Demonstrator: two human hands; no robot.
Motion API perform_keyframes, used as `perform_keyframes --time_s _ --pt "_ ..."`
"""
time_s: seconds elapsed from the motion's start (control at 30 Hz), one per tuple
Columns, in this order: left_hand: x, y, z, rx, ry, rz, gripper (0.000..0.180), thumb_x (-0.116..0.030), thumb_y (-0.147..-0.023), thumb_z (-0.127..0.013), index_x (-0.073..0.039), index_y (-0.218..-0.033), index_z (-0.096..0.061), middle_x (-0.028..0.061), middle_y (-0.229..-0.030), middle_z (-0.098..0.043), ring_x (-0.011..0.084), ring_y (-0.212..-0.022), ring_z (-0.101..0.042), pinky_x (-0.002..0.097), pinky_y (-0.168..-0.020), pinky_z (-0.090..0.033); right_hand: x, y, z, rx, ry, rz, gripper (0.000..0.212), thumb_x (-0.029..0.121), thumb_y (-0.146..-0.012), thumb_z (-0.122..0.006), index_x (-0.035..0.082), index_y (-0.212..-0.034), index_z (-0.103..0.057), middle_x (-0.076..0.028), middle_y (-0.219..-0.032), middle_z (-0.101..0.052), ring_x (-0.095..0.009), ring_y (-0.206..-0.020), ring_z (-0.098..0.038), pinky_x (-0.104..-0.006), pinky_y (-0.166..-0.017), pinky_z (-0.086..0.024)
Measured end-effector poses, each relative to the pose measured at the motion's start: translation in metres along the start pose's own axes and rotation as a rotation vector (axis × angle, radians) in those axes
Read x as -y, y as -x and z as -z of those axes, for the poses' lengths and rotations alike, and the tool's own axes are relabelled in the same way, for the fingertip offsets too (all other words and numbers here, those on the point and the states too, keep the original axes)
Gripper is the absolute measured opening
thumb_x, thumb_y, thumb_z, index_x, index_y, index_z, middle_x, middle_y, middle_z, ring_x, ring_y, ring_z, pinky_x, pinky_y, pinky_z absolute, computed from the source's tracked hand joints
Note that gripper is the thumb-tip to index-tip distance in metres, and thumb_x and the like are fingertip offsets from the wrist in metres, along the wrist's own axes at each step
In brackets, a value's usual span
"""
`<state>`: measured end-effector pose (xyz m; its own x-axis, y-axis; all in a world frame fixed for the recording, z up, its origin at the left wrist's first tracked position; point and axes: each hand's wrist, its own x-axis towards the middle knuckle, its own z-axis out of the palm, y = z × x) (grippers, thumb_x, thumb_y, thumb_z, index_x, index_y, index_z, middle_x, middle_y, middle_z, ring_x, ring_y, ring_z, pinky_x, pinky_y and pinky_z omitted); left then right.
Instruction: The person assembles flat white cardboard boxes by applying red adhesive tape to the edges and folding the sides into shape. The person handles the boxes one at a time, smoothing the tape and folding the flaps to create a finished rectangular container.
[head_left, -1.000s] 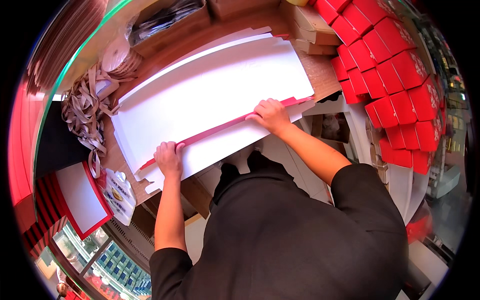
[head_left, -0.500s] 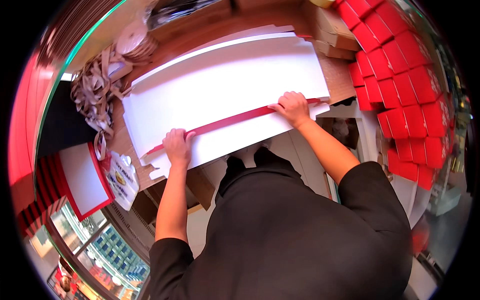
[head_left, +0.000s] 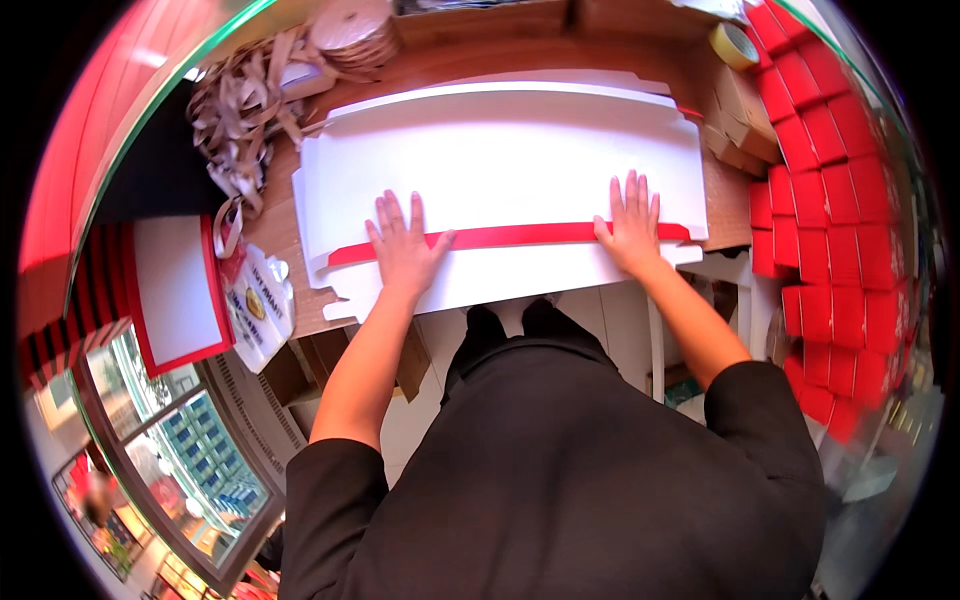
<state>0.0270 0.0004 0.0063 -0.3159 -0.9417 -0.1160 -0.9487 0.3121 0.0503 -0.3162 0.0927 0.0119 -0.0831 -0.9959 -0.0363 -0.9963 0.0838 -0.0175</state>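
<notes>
One left hand [head_left: 405, 255] and one right hand [head_left: 632, 238] lie flat, gripping nothing, on the cardboard [head_left: 500, 160]; its near red strip [head_left: 525, 236] looks folded down, corner tabs [head_left: 688, 255] unfolded.

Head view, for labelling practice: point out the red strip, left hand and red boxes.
Red strip [head_left: 525, 235]: head view, middle stretch.
Left hand [head_left: 405, 255]: head view, back of the hand.
Red boxes [head_left: 842, 250]: head view, a box face mid-stack.
</notes>
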Motion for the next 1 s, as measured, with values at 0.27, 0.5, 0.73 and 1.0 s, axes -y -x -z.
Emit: perform_keyframes --time_s 0.27,0.5,0.73,1.0 --pt "0.002 -0.010 0.008 0.034 0.078 -0.012 0.077 -0.057 -0.089 -0.045 -0.012 -0.149 -0.028 0.0250 -0.155 -0.009 0.0376 -0.145 -0.007 0.0542 -0.115 -0.008 0.191 -0.046 -0.016 -0.117 -0.297 0.257 0.065 0.041 -0.094 -0.045 0.005 -0.146 -0.029 -0.019 -0.155 -0.017 -0.032 -0.145 -0.013 -0.0527 -0.115 -0.008" --pt "0.090 -0.001 -0.023 -0.215 0.348 0.072 0.067 -0.043 -0.087 -0.055 -0.015 -0.145 -0.036 0.0168 -0.153 -0.024 0.0301 -0.144 -0.016 0.0555 -0.115 -0.007 0.182 -0.041 -0.030 -0.105 -0.322 0.387 0.060 0.025 -0.094 -0.045 0.005 -0.147 -0.027 -0.019 -0.154 -0.020 -0.033 -0.145 -0.013 -0.0529 -0.115 -0.008" --pt "0.071 -0.007 -0.028 -0.147 0.118 0.093 0.073 -0.048 -0.089 -0.051 -0.008 -0.147 -0.030 0.0191 -0.155 -0.017 0.0312 -0.145 -0.010 0.0529 -0.116 -0.006 0.196 -0.035 -0.013 -0.004 -0.067 0.275 0.058 0.026 -0.097 -0.041 0.003 -0.148 -0.024 -0.018 -0.156 -0.015 -0.032 -0.146 -0.010 -0.0500 -0.116 -0.008" --pt "0.035 -0.007 0.005 -0.086 0.375 -0.053 0.075 -0.050 -0.089 -0.048 -0.010 -0.148 -0.027 0.0143 -0.158 -0.010 0.0279 -0.147 -0.005 0.0506 -0.116 -0.001 0.183 -0.053 -0.021 0.006 -0.035 0.353 0.060 0.030 -0.098 -0.038 0.002 -0.148 -0.021 -0.020 -0.156 -0.015 -0.035 -0.145 -0.011 -0.0536 -0.114 -0.010"
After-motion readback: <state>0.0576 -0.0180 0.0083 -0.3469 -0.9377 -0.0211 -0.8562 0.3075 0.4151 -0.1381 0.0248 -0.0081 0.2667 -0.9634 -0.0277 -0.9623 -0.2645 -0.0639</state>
